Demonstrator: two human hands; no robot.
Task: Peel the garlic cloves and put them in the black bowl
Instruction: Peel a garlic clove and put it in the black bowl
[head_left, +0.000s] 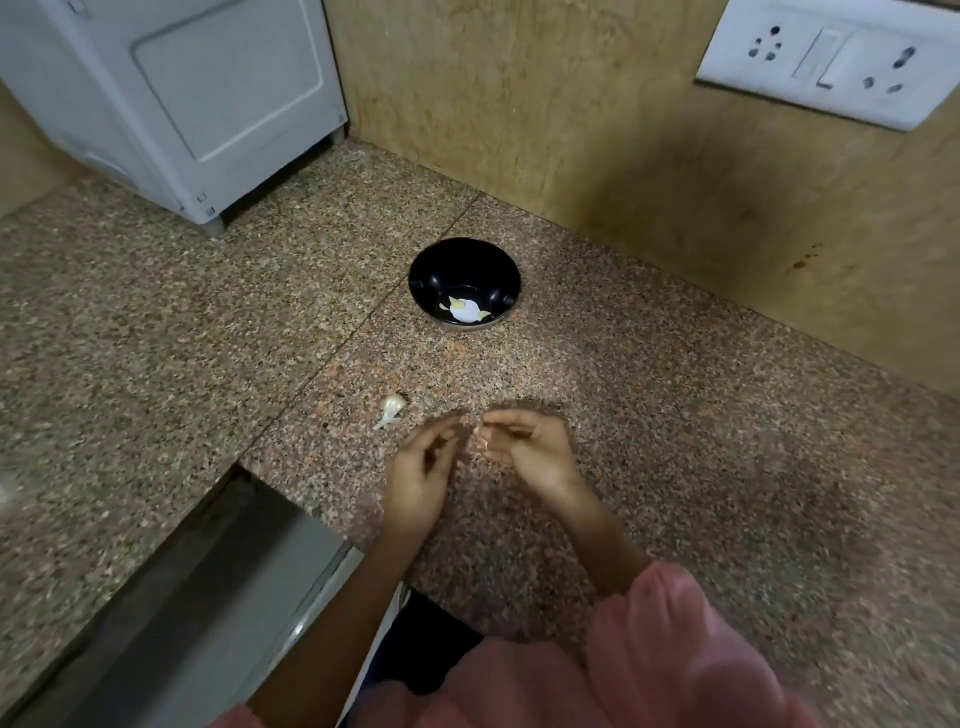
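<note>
Hovering close together over the counter (675, 415), left hand (423, 467) loosely curled, right hand (524, 447) perhaps pinching a blurred clove; bowl (464, 270) beyond

Dim, warm light — hands (478, 457) motion-blurred, edges bowed by wide-angle.

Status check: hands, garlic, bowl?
Both hands, left and right, blurred; grip unclear. One unpeeled white garlic clove on speckled granite counter. Round black bowl holds pale pieces. Path clear.
</note>
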